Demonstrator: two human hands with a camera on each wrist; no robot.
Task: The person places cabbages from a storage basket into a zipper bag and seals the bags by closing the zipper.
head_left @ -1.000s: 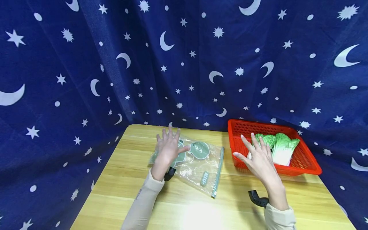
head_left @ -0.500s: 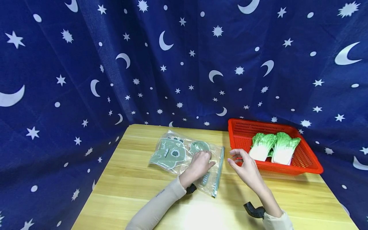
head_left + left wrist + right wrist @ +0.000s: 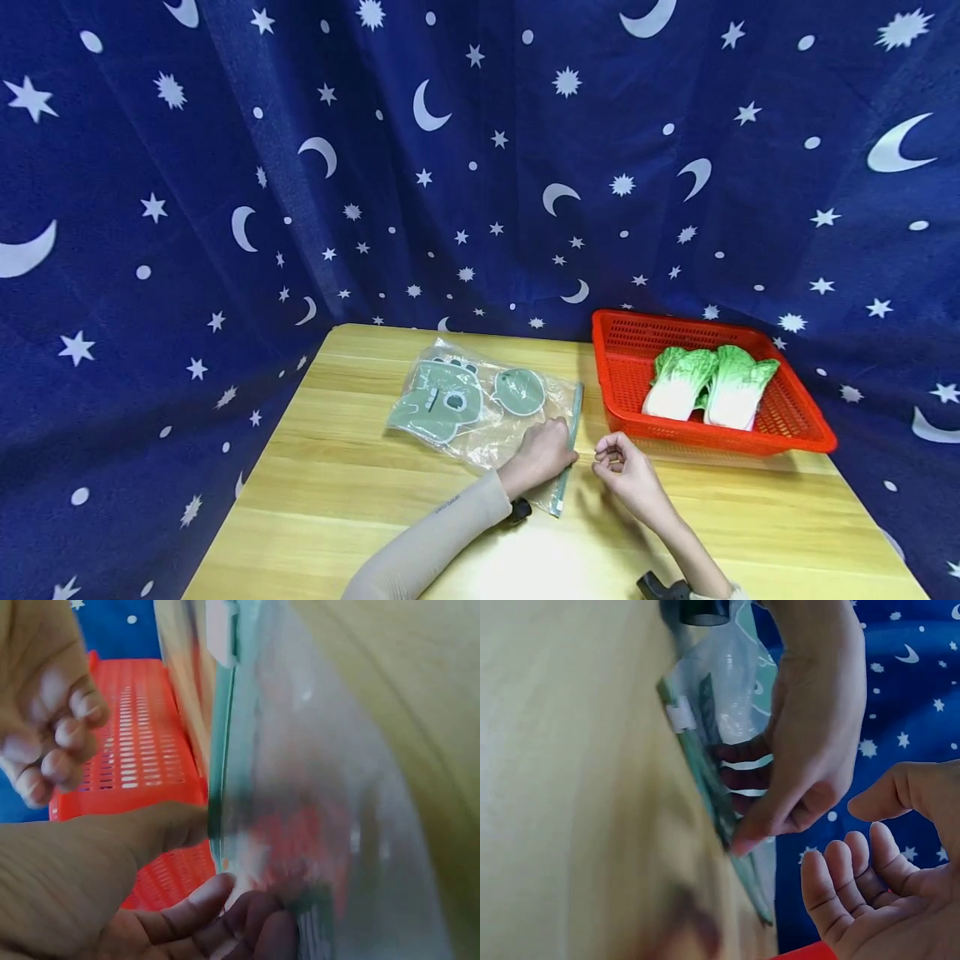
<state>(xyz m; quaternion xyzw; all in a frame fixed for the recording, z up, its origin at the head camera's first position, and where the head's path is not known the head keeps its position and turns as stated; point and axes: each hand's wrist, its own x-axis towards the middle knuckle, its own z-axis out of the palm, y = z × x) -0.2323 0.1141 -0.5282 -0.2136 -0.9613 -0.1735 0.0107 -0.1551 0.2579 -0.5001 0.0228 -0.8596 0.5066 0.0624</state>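
Fingers of the left hand [image 3: 542, 450] curl over the near part of a clear plastic bag [image 3: 495, 433], with the thumb against its zip edge, gripping it there; the right hand [image 3: 628, 477] hovers just beyond that edge, its fingers loosely bent and holding nothing; both arms come in from the bottom, the left in a pale sleeve [image 3: 435, 542], and the right sleeve is mostly cut off.

The bag lies on a light wood-grain table [image 3: 337, 467], left of a red basket; its film is wrinkled and shiny, printed with a large sage-green dinosaur figure [image 3: 441, 402] and a smaller rounded green shape [image 3: 520, 392]; along the side toward the basket runs a straight green zip strip [image 3: 577, 410], with a white slider [image 3: 220, 631] at the end nearest the person.

The left hand covers part of the film and the middle of the strip (its fingertips are hidden from above); the left wrist view is blurred through the film, and whether the zip is parted cannot be told.

Farther back, the red basket [image 3: 795, 437], its walls perforated, holds two green-and-white cabbages [image 3: 738, 392], side by side; behind everything hangs a dark blue curtain [image 3: 480, 167] with white moons and stars.
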